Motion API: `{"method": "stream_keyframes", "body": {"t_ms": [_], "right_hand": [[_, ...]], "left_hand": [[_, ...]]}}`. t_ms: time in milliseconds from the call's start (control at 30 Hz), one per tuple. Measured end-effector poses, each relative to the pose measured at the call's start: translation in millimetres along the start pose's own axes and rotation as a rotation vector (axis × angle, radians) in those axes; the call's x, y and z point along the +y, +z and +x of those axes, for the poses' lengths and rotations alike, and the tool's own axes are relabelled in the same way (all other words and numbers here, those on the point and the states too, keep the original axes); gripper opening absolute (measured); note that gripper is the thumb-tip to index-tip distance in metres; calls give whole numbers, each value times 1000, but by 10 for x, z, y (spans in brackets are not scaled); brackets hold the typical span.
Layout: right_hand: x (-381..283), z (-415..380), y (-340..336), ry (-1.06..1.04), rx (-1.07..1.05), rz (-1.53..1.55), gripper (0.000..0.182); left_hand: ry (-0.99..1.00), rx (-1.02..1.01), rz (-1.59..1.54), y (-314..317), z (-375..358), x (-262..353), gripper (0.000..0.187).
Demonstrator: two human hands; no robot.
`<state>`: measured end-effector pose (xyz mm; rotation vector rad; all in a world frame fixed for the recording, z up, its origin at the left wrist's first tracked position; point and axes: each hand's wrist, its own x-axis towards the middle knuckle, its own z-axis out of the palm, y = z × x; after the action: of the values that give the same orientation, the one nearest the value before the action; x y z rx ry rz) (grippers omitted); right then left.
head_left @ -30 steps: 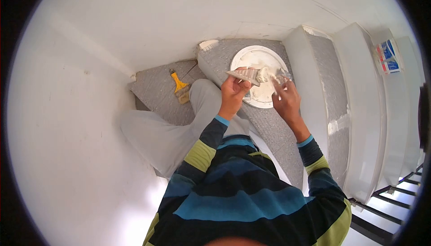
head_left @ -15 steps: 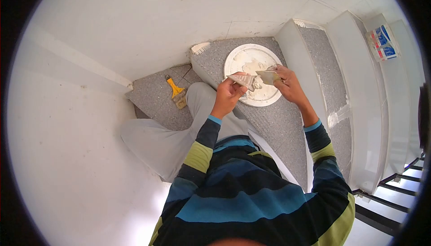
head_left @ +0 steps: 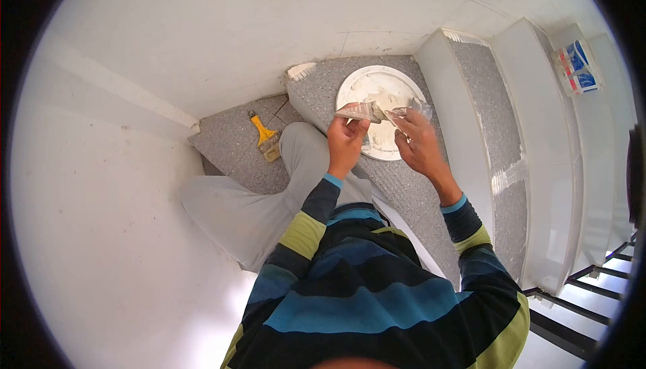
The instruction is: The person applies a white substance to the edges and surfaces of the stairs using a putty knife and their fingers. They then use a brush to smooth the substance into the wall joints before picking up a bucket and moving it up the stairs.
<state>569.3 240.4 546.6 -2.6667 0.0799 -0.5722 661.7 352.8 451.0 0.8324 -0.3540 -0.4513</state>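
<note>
My left hand (head_left: 346, 143) is closed on a flat, pale putty spreader (head_left: 361, 111) with filler on its right end. Held in my right hand (head_left: 421, 144) is a putty knife (head_left: 391, 119), its blade touching or nearly touching the spreader's filler-covered end. Its grip is partly hidden by my fingers. Both tools are above a round white lid (head_left: 381, 71) smeared with off-white filler. The lid rests on a speckled grey stair step (head_left: 417, 201).
A yellow-handled brush (head_left: 260, 130) lies on the lower step to the left. More steps climb to the right, where a white bucket with blue and red print (head_left: 577, 66) stands. A black railing (head_left: 572, 315) is at lower right; a white wall (head_left: 222, 39) runs behind.
My right hand has moved slightly left and down, turning the putty knife's blade against or close to the spreader's end. My left hand has shifted a little, levelling the spreader.
</note>
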Motion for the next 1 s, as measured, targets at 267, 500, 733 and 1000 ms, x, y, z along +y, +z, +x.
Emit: {"method": "stream_keyframes", "body": {"t_ms": [267, 500, 733, 1000], "right_hand": [[163, -29, -88, -26, -136, 77, 36], [247, 14, -145, 73, -8, 390, 22], [320, -153, -78, 330, -57, 297, 26], [90, -216, 166, 931, 202, 1376, 35]], "left_hand": [[-41, 166, -28, -38, 14, -66, 47], [-117, 79, -176, -111, 8, -27, 46], [73, 131, 138, 11, -50, 107, 42], [640, 69, 658, -97, -53, 83, 39]]}}
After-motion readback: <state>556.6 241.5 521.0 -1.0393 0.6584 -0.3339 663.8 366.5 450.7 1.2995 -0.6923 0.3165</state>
